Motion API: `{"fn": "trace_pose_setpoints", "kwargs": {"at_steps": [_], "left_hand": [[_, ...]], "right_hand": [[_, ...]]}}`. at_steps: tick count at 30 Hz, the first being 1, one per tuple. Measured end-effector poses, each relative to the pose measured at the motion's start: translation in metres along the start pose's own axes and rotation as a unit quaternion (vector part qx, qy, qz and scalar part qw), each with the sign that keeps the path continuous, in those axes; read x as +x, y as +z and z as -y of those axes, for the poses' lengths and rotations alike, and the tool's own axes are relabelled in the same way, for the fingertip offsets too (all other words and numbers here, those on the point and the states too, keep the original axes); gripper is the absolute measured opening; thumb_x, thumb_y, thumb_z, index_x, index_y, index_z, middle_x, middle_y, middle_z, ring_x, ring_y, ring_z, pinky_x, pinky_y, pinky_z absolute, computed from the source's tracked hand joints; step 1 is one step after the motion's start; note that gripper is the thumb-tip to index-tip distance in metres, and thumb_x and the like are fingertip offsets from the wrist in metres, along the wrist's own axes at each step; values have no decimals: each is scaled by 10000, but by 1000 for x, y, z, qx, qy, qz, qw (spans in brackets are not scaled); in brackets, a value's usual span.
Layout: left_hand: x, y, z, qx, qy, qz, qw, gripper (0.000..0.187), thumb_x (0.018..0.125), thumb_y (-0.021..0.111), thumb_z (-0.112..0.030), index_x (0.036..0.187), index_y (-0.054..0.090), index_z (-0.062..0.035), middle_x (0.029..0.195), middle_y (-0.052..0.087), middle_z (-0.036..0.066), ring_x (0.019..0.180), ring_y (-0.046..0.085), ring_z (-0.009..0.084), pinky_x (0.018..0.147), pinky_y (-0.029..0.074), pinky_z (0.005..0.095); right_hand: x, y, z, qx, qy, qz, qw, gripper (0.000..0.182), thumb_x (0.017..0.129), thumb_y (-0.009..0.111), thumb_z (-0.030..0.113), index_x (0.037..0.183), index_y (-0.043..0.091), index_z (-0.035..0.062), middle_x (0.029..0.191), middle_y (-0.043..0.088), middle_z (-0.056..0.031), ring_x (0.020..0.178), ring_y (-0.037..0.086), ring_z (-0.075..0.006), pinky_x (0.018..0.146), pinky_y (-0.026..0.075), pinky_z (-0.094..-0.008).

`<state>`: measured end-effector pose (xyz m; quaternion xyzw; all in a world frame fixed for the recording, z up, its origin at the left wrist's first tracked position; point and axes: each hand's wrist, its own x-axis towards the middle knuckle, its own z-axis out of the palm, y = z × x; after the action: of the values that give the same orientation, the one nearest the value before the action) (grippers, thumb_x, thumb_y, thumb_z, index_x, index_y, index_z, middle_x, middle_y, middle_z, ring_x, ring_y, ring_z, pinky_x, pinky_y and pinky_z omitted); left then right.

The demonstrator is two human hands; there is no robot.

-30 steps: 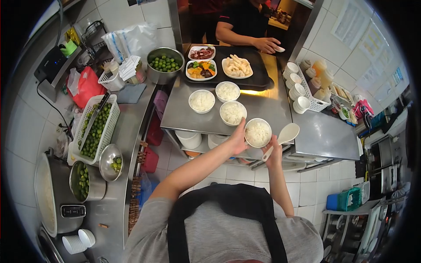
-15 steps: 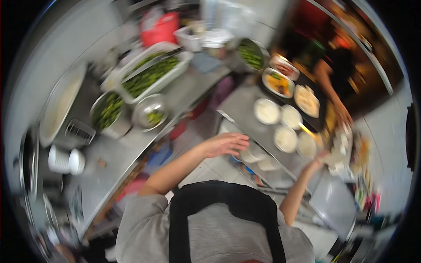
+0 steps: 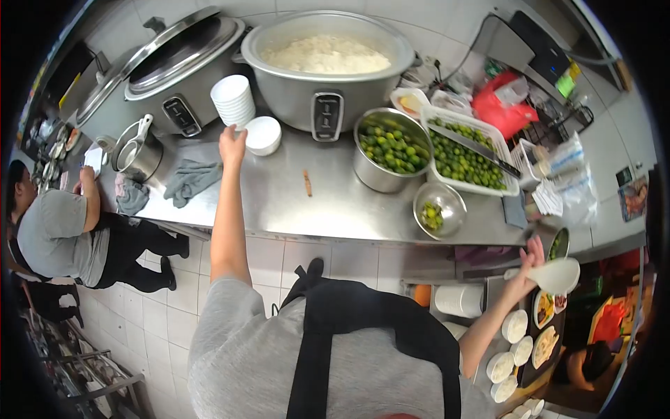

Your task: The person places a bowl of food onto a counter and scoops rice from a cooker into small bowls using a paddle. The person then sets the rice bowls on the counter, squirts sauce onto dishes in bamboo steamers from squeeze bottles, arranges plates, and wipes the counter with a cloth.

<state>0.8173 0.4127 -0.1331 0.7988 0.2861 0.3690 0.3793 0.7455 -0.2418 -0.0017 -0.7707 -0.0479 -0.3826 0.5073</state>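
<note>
My left hand (image 3: 232,146) reaches up to the near side of a leaning stack of white bowls (image 3: 232,99), its fingertips at the lowest rims, slightly apart. Just to the right of it, more white bowls (image 3: 263,135) sit on the steel counter (image 3: 279,202). My right hand (image 3: 522,278), out at the right, grips a white paddle (image 3: 555,276) by its handle. Behind the counter stands a large cooker of white rice (image 3: 326,54) with its lid off.
A pot of green limes (image 3: 395,145), a tray of limes with a knife (image 3: 471,157) and a steel bowl (image 3: 440,210) stand right. Grey cloths (image 3: 188,180) lie left. A co-worker (image 3: 59,223) is at the far left, another person (image 3: 583,364) lower right. Filled bowls (image 3: 515,325) are at right.
The view has turned left, from the side table to the cookers. My left hand has moved out to the stacked bowls; my right hand still has the paddle.
</note>
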Motion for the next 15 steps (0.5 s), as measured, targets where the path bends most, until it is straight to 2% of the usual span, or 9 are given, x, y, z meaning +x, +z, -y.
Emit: {"fn": "trace_pose_setpoints", "kwargs": {"at_steps": [1,3,6,7,9,10,12,13,15], "left_hand": [[14,0,13,113,-6,35,993,437,719,695,-288,1053,606,-20,1008,610,205,898,604,323,786,471,390],[27,10,20,148,44,91,984,411,693,713,-262,1013,606,-28,986,605,199,896,593,351,785,469,417],[27,3,-8,234,98,171,952,337,662,715,-142,927,549,-18,995,595,197,885,584,368,738,474,438],[30,0,-15,261,115,196,938,304,663,684,-72,905,507,-19,967,599,206,896,578,378,728,469,452],[42,3,-6,260,131,211,933,280,676,666,-65,904,509,-20,949,599,217,887,581,383,721,468,461],[47,3,0,262,140,226,928,257,689,647,-59,903,512,-20,930,599,229,877,583,389,714,467,470],[57,-8,6,251,164,229,926,297,692,621,-35,965,507,-11,923,602,218,850,596,366,689,476,443],[59,-17,6,240,183,228,926,345,695,594,-11,1028,502,-2,916,604,207,822,609,343,664,485,417],[60,-41,-1,148,156,254,943,379,703,564,-3,1075,491,-2,910,609,215,812,616,347,689,495,406]], "right_hand": [[6,30,5,3,-19,26,999,294,930,409,160,1108,524,-43,1242,484,-142,1060,516,-219,853,439,-323],[15,83,19,13,-28,78,996,279,933,400,155,1103,533,-22,1260,468,-140,1050,523,-212,828,443,-307],[25,145,36,81,9,147,986,263,913,468,166,1097,547,-4,1105,521,-99,749,540,-106,666,446,-235],[31,159,39,81,7,141,987,263,913,468,166,1097,547,-4,1105,521,-99,749,540,-106,666,446,-235],[45,182,45,35,123,305,944,297,886,531,196,1120,517,14,945,530,-51,568,457,-62,503,376,-187],[53,193,51,32,125,301,945,297,886,531,196,1120,517,14,945,530,-51,568,457,-62,503,376,-187],[70,215,68,199,160,389,885,347,860,571,208,1144,469,35,847,518,-18,503,414,-49,423,296,-168],[79,229,80,250,158,383,875,324,876,538,174,1154,429,49,818,508,-15,484,397,-43,391,264,-168],[105,250,90,207,133,377,893,292,888,514,161,1143,437,40,816,510,-15,497,410,-46,410,292,-176]]}}
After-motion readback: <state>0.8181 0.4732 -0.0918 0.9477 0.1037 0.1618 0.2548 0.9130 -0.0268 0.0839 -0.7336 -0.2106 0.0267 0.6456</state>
